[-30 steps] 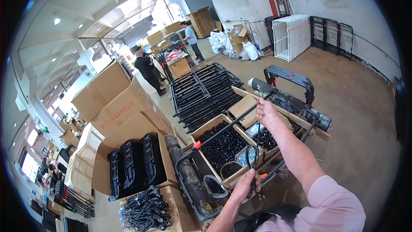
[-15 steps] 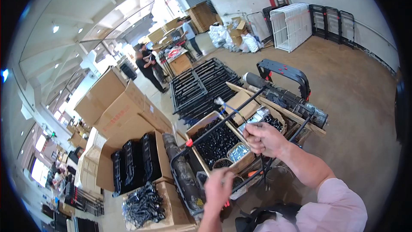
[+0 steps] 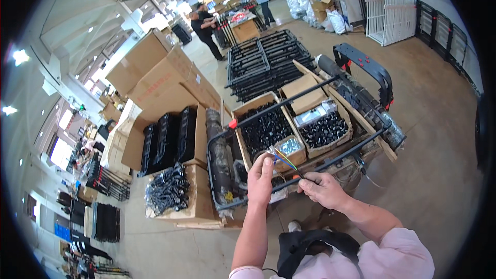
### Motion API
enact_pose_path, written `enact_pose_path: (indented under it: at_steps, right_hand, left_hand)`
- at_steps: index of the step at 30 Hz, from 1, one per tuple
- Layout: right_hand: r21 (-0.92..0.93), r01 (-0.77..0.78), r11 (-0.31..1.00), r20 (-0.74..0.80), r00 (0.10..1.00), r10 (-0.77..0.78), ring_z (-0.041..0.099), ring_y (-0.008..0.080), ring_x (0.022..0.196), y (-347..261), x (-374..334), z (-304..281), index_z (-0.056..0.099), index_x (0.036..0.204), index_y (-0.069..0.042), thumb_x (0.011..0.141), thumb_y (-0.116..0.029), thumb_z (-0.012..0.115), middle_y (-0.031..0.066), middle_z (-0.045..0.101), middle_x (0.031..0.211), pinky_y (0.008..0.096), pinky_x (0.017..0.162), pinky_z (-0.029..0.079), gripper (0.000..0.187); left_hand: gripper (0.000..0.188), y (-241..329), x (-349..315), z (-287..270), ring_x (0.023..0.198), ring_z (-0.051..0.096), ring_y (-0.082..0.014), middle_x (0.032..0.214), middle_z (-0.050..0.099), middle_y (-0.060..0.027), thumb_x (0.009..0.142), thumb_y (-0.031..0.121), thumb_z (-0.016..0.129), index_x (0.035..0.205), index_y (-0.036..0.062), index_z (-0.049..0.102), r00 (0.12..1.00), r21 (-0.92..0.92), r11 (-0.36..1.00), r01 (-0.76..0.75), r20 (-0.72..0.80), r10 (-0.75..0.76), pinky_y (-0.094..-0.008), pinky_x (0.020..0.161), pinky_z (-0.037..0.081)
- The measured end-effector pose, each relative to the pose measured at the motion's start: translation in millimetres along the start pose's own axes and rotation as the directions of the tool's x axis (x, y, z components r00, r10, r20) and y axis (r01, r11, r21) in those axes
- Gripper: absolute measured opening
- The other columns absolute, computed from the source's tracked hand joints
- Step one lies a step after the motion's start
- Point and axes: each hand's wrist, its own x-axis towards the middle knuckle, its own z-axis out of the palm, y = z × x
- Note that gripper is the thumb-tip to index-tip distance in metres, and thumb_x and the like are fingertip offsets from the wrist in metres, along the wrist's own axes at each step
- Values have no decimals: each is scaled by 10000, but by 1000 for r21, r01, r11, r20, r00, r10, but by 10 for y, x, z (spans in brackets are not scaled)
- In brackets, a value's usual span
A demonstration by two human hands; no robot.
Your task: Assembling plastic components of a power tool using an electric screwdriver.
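Observation:
Between my hands runs a thin cable whose coloured wires (image 3: 287, 160), yellow and blue among them, fan out from a black sheath. My right hand (image 3: 324, 190) pinches the black sheathed part. At the whitish end of the wires, my left hand (image 3: 261, 178) is closed with thumb and fingers together; the exact grip is partly hidden. Just beyond, a black tubular frame (image 3: 330, 163) with a red corner piece (image 3: 232, 124) lies across open boxes. One carton (image 3: 264, 129) holds many small black parts, and near my left hand a small box (image 3: 290, 148) contains shiny metal pieces.
A second carton (image 3: 325, 130) of black parts sits right of the first. Left are a carton with long black parts (image 3: 166, 139) and a bundle of black cables (image 3: 168, 188). Wrapped rolls (image 3: 219, 150) flank the frame. Farther off stand stacked black frames (image 3: 268, 59) and several people.
My right hand has come down and nearer with the cable. My left hand has moved to its wire end and closed there. The view has shifted, with the boxes now less covered.

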Motion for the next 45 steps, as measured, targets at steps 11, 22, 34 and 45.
enact_pose_path:
  at_steps: [11, 22, 34, 45]
  right_hand:
    - [-222, -90, 971, -2, 996, 92, 489, 48, 645, 969, -12, -37, 716, 949, 0, 1079, -279, 614, -24, 568, 694, 269, 582, 408, 325]
    - [79, -544, 835, 139, 836, 531, 388, 67, 495, 1656, 340, 580, 649, 942, -28, 1103, -286, 574, -52, 449, 607, 271, 449, 299, 313]
    - [-76, -844, 531, 246, 500, 830, 350, 67, 480, 2435, 917, 1312, 624, 943, -36, 1101, -296, 577, -65, 408, 616, 264, 439, 269, 308]
    - [-62, -846, 530, 158, 516, 842, 344, 69, 480, 2875, 1400, 1804, 614, 950, -37, 1106, -316, 571, -66, 392, 604, 275, 446, 280, 323]
  left_hand:
    - [215, -515, -614, -42, 756, 649, -86, 849, 716, -21, 1052, 212, 677, 983, 10, 708, 947, 4, 967, 255, -203, -249, -251, 711, 510]
    - [211, -1366, -1254, -860, 800, 662, -93, 935, 689, -34, 1060, 156, 653, 1200, -1, 666, 898, -173, 977, 126, -399, -186, -258, 731, 544]
    - [371, -2085, -1379, -2466, 807, 670, -128, 923, 637, -25, 1120, 230, 547, 1386, -19, 615, 825, -330, 780, 532, -6, -566, -290, 770, 584]
    - [260, -2637, -1087, -2974, 736, 595, -77, 893, 672, 5, 1093, 249, 596, 1210, 41, 698, 747, -130, 780, 612, -229, -624, -248, 628, 512]
